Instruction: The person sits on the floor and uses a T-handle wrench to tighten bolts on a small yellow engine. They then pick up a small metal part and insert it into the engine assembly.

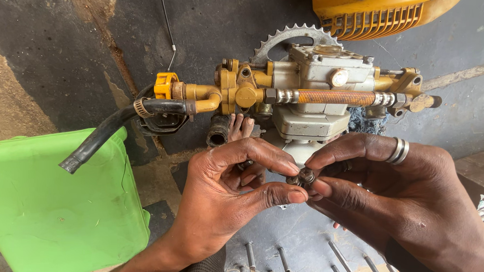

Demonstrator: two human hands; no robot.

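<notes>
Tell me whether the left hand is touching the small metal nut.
Touching. The head view shows the left hand with thumb and forefinger tips pressed against the small metal nut, no gap visible.

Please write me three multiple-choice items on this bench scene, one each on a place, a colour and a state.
1. Where is the small metal fitting?
A. between both hands' fingertips
B. on the canister
C. inside the hose

2. What colour is the plastic canister?
A. red
B. green
C. white

3. The black hose end nearest the canister is:
A. clamped to a pipe
B. capped
C. loose and open

Answers: 1 A, the left hand and right hand pinch it together below the pump. 2 B, it is bright green. 3 C, the cut end hangs free.
</notes>
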